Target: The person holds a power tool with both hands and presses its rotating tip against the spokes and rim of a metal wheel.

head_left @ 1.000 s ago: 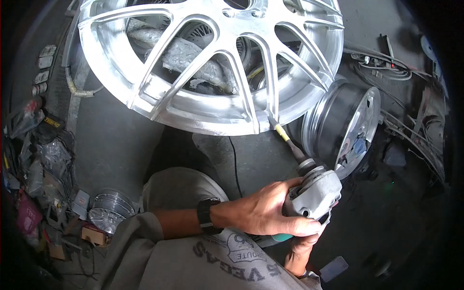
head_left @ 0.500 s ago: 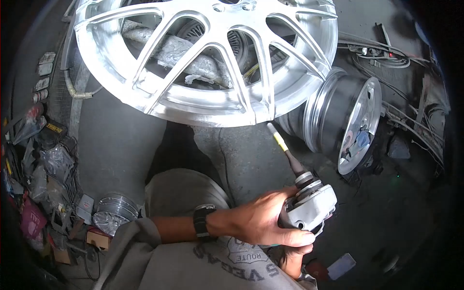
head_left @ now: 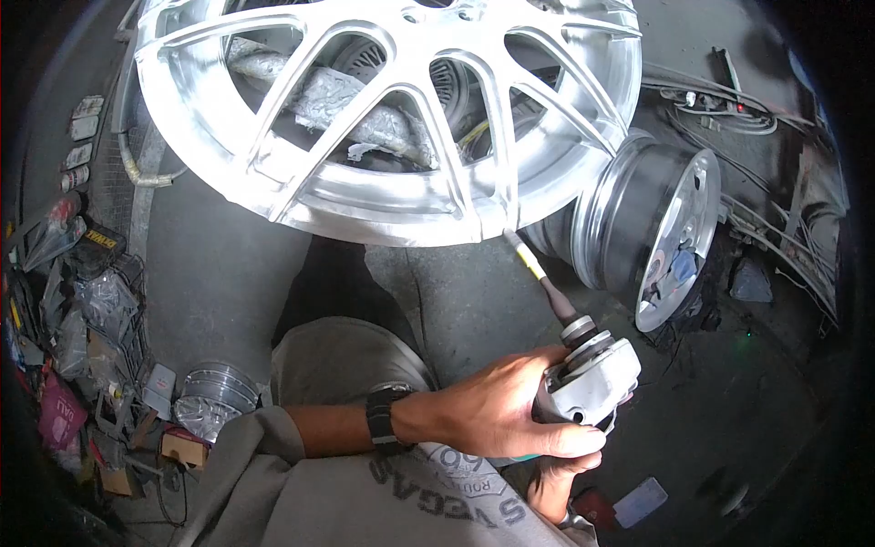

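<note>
Grinder [head_left: 588, 378] in left-hand grip [head_left: 492, 415], tip against wheel [head_left: 383, 210].

Dim, fisheye vignette, glare on rim [head_left: 383, 196]

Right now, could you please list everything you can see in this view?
large wheel: one, silver, top centre, spokes facing the camera
wrapped bundle: one, grey, behind the large wheel's spokes
small wheel: one, silver and dark, right, standing on its edge
grinder: one, grey, lower right of centre, bit tip at the large wheel's rim
cables: several, dark and pale, upper right on the floor
packets and boxes: many, mixed colours, left edge
watch: one, black, on the left wrist
left hand: grip closed over the grinder's head
right hand: below the grinder, grip mostly hidden
</note>
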Motion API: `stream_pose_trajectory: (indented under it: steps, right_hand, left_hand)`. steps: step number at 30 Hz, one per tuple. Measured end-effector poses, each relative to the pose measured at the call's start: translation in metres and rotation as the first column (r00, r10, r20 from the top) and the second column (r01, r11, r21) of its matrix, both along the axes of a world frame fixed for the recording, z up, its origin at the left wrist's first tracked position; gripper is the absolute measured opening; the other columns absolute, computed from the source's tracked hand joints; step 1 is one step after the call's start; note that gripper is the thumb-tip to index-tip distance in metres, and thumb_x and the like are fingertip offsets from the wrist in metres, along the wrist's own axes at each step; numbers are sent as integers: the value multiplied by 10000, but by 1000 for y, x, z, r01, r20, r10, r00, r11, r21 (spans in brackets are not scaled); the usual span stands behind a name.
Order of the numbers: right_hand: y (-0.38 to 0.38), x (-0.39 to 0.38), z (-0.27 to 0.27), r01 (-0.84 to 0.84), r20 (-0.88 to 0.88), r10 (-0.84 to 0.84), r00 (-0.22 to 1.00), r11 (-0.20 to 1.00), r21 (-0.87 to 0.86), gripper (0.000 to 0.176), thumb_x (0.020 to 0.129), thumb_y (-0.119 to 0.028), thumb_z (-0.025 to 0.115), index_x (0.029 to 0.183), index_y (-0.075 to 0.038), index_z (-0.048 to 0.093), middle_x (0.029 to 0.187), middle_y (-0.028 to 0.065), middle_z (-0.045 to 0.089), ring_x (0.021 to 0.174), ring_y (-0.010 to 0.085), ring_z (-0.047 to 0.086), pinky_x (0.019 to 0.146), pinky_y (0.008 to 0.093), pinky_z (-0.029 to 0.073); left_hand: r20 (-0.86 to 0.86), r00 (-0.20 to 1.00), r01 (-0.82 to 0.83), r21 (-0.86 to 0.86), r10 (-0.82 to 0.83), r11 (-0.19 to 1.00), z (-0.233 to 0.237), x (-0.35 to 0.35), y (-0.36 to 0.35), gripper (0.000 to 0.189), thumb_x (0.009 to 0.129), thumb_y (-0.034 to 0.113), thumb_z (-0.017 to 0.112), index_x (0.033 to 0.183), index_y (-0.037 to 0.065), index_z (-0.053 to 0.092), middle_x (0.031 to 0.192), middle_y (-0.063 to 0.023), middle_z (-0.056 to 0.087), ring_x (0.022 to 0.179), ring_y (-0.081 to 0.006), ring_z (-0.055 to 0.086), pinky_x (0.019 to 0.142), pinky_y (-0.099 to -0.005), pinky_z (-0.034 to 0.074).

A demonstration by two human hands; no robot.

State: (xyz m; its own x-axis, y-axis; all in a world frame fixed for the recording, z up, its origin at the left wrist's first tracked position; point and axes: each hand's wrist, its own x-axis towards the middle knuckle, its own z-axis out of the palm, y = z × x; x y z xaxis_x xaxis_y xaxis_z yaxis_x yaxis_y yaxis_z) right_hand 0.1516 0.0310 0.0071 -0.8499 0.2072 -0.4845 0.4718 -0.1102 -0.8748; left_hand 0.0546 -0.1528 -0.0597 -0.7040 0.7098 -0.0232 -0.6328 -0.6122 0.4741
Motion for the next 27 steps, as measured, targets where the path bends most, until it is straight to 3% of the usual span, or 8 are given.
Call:
stream_pose_trajectory:
  steps: [15,18,20,21,23,24,26,27]
  right_hand:
    - [-13,-32,0,-86,49,79,996,984,158,1178,670,-882,512,1504,-88,257,1525,118,306,1396,314,298,1167,455,224]
    - [-24,-40,3,-130,85,117,990,978,162,1179,672,-887,502,1504,-89,257,1526,119,306,1396,316,299,1167,457,226]
    - [-41,-51,4,147,8,-149,989,979,144,696,833,-427,718,1327,-5,471,1246,121,565,1105,244,577,957,413,469]
    - [-44,-55,3,145,8,-147,989,979,145,696,833,-427,718,1327,-5,471,1246,121,565,1105,244,577,957,413,469]
    - [-47,-60,2,64,-50,-55,997,977,202,1025,618,-604,840,1347,4,452,1252,111,564,1109,233,574,963,390,463]
    - [-48,-62,4,61,-48,-53,997,977,203,1025,618,-604,840,1347,4,452,1252,111,564,1109,233,574,963,390,463]
    - [-50,-65,8,98,77,-126,989,949,299,1242,457,-708,850,1374,9,419,1262,113,560,1122,236,567,972,383,455]
    - [-50,-65,8,98,77,-126,989,949,300,1242,457,-708,850,1374,9,419,1262,113,560,1122,236,567,972,383,455]
  left_hand:
    - [3,1000,3,-57,-3,998,0,-17,-7,651,794,330,774,1202,-76,470,1047,-151,649,972,-206,627,892,-352,493]
    - [32,999,-22,-64,24,998,1,-21,-8,675,794,454,725,1143,-84,513,1022,-179,634,932,-249,621,869,-368,488]
    - [41,999,-34,-11,34,999,-1,-24,-8,649,801,333,765,1207,-77,468,1044,-149,650,966,-211,630,892,-349,491]
    - [41,998,-36,-10,36,999,0,-27,-10,649,801,333,765,1207,-77,468,1044,-149,650,966,-211,630,892,-349,491]
    - [75,997,-36,17,34,999,1,-31,-15,657,802,344,761,1210,-80,470,1046,-148,648,972,-210,626,894,-349,487]
    - [77,996,-38,18,37,999,0,-30,-13,657,802,344,761,1210,-80,470,1046,-148,648,972,-210,626,894,-349,487]
    - [85,995,-49,27,47,998,-4,-28,-10,664,797,350,763,1209,-83,475,1053,-151,645,986,-208,621,898,-351,483]
    - [86,995,-49,28,47,998,-3,-28,-11,664,797,350,763,1209,-83,475,1053,-151,645,986,-208,621,898,-351,483]
